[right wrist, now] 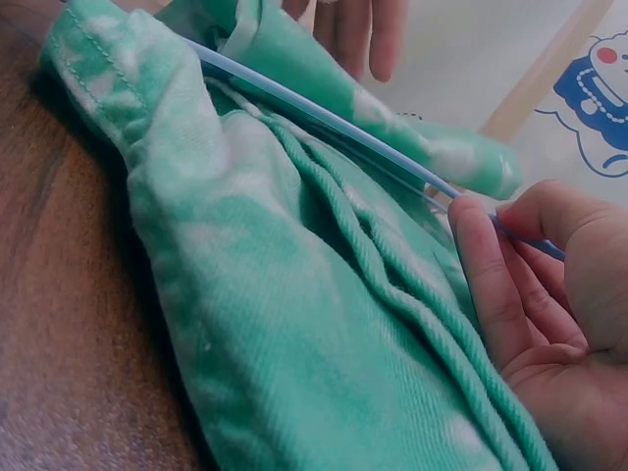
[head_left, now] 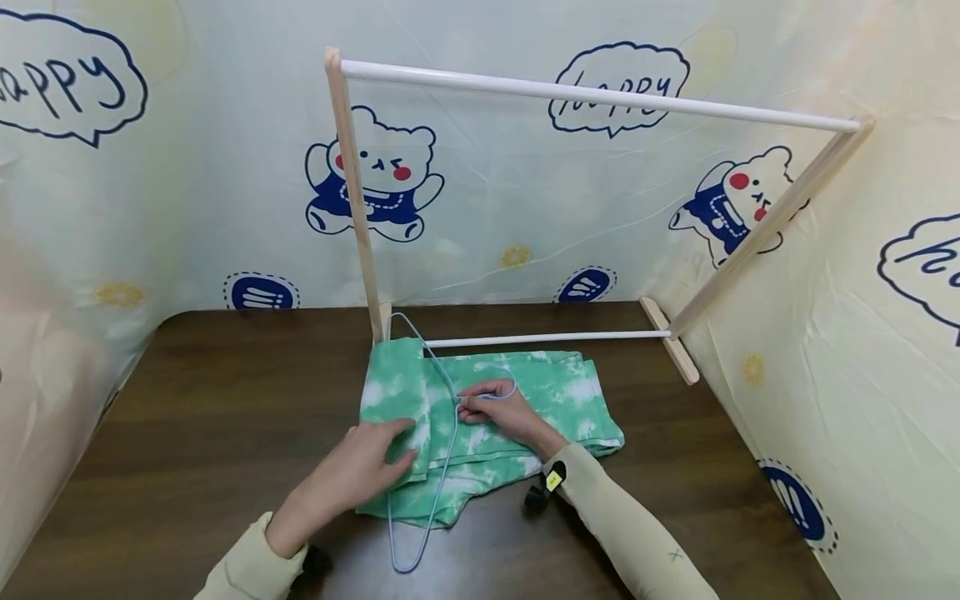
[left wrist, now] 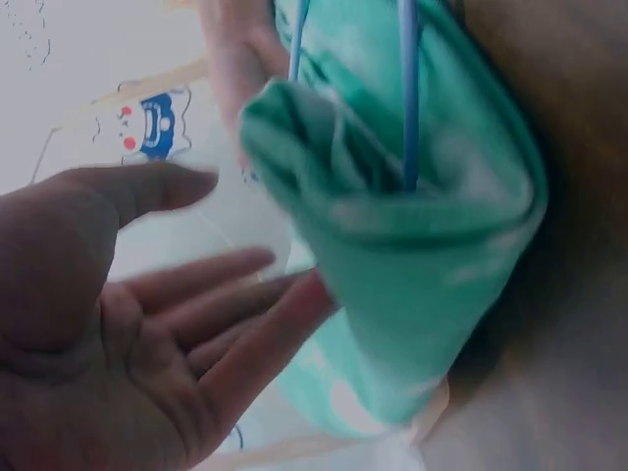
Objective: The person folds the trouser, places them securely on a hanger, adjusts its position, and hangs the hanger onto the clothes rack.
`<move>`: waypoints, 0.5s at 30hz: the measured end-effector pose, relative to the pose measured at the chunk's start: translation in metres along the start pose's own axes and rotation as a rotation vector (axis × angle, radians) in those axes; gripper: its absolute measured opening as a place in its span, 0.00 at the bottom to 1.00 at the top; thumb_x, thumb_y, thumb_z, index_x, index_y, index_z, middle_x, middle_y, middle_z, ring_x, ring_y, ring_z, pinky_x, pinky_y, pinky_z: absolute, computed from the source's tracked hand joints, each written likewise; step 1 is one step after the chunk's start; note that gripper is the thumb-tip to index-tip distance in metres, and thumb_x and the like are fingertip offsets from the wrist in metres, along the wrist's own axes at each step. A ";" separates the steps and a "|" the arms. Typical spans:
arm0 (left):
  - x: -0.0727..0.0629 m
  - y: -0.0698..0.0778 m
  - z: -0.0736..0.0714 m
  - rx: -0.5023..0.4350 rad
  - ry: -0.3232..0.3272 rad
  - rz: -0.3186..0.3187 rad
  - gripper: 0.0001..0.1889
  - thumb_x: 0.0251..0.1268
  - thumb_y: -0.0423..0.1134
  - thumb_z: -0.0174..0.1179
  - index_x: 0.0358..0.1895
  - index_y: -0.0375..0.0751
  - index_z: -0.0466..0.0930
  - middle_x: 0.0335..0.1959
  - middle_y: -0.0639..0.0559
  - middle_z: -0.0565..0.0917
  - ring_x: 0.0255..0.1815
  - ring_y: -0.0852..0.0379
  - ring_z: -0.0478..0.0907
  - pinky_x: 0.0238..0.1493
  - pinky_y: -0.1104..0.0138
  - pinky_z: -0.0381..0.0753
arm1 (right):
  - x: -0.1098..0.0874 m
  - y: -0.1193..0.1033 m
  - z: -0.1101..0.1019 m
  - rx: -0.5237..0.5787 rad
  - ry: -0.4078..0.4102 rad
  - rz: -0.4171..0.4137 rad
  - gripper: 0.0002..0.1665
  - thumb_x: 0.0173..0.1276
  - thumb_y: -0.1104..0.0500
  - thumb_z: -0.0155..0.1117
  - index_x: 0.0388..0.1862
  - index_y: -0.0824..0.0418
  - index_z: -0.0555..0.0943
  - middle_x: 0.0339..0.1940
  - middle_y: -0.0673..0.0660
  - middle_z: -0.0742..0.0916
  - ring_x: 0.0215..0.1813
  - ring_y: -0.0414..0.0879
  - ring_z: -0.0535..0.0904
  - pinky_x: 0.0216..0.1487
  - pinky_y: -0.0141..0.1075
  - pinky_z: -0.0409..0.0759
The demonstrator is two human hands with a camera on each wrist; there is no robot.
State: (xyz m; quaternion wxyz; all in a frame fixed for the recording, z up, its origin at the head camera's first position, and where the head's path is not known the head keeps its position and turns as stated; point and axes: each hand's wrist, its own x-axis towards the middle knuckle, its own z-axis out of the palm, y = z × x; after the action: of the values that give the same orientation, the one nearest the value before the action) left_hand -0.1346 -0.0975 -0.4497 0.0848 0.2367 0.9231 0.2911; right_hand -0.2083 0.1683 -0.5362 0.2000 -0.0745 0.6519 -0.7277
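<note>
Green-and-white tie-dye pants (head_left: 525, 417) lie folded on the table. A thin light-blue hanger (head_left: 441, 483) lies across them, its lower end reaching past the near edge of the cloth. My right hand (head_left: 498, 408) pinches the hanger by its hook end between thumb and fingers. At the left, a flap of the pants (head_left: 393, 400) is turned over, and my left hand (head_left: 363, 467) is beside it, fingers spread and fingertips at the cloth. In the right wrist view, a doubled green drawstring (right wrist: 383, 265) runs down the fabric beneath the hanger.
A rack with wooden side posts (head_left: 356, 200), a white top rail (head_left: 600, 96) and a lower white rail (head_left: 547, 338) stands behind the pants on the brown table (head_left: 225, 400). A printed sheet (head_left: 487, 192) with bears and lettering hangs round the back and sides.
</note>
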 end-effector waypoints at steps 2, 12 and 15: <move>0.000 -0.006 -0.005 -0.009 -0.034 0.052 0.23 0.69 0.40 0.66 0.63 0.32 0.79 0.58 0.40 0.85 0.57 0.45 0.83 0.56 0.47 0.82 | 0.000 0.000 0.000 0.004 -0.002 -0.003 0.16 0.72 0.67 0.64 0.54 0.79 0.82 0.33 0.55 0.92 0.37 0.41 0.90 0.43 0.34 0.88; 0.004 -0.057 -0.015 -0.073 -0.019 0.098 0.51 0.61 0.49 0.73 0.80 0.35 0.54 0.83 0.32 0.45 0.81 0.28 0.41 0.72 0.32 0.57 | 0.000 0.000 0.001 0.003 -0.007 -0.008 0.17 0.72 0.66 0.66 0.54 0.78 0.82 0.33 0.55 0.92 0.37 0.42 0.90 0.43 0.34 0.88; 0.008 -0.068 -0.011 -0.131 -0.038 0.096 0.54 0.61 0.53 0.73 0.82 0.36 0.48 0.84 0.34 0.40 0.82 0.29 0.39 0.72 0.32 0.55 | -0.001 0.000 0.001 0.003 -0.008 -0.011 0.17 0.72 0.66 0.66 0.54 0.78 0.82 0.33 0.55 0.92 0.37 0.41 0.90 0.43 0.34 0.88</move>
State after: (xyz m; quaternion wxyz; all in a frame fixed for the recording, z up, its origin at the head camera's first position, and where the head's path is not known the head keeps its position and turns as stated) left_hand -0.1707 -0.1480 -0.4796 0.1036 0.2803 0.8878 0.3499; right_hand -0.2072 0.1678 -0.5363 0.1988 -0.0809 0.6494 -0.7295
